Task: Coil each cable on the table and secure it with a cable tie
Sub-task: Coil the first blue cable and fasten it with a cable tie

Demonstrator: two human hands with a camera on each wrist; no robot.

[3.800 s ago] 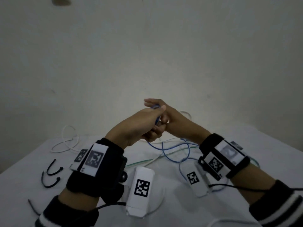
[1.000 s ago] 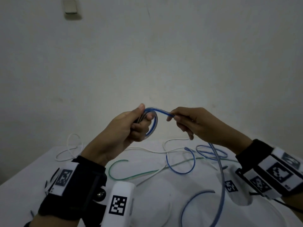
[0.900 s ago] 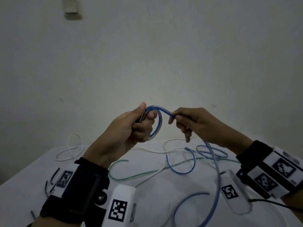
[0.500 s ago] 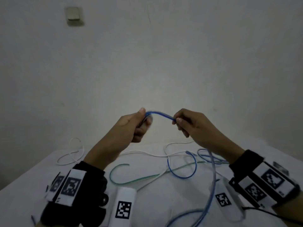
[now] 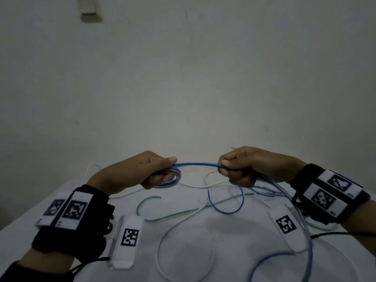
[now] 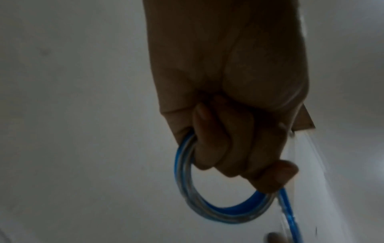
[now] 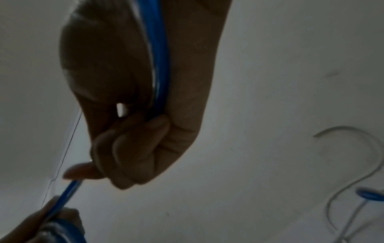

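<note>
While loose white cables [image 5: 183, 218] and a green one [image 5: 162, 216] sprawl over the near part of the table [image 5: 223, 251], the left hand [image 5: 142, 169] grips a small blue coil [image 5: 173, 179], and the right hand [image 5: 244, 165] pinches the blue cable [image 5: 195, 165] stretched between them, above the table's far edge.

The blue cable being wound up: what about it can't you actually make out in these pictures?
- How many turns are in the coil: left wrist view, the strands blur together and the left hand covers the top.
- The blue cable far end: head view, it runs off the bottom edge.
- The grip inside the right hand: curled fingers hide it.
- Cable ties: none can be made out in any view.
</note>
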